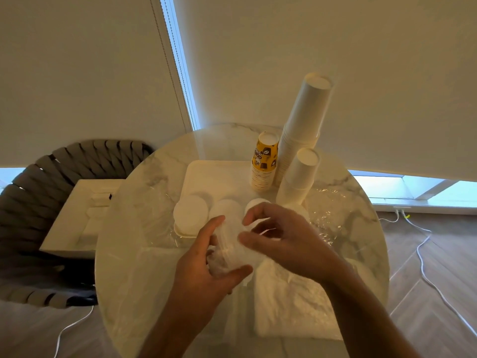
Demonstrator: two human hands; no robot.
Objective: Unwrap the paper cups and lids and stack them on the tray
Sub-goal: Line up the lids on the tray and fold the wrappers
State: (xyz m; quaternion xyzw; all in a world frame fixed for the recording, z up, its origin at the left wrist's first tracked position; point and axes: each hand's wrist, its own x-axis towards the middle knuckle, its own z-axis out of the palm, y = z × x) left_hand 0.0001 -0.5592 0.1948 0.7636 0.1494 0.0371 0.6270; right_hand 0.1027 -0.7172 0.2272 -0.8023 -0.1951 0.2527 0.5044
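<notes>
Both hands meet over the round marble desk (134, 254) — the left hand (206, 270) grips a plastic-wrapped sleeve of lids (232, 251) while the right hand (281, 233) pinches its wrap. Behind them a cream tray (206, 174) carries 3 upside-down cup stacks — tall white (302, 125), short white (296, 177), yellow printed (264, 164) — and lid stacks (191, 211).

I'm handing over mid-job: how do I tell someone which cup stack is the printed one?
Find the round marble table and the cream tray on it. At the tray's far right corner stand three upside-down cup stacks. The printed stack is the leftmost and shortest: yellow with dark brown pictures, while its neighbours are plain white.
</notes>
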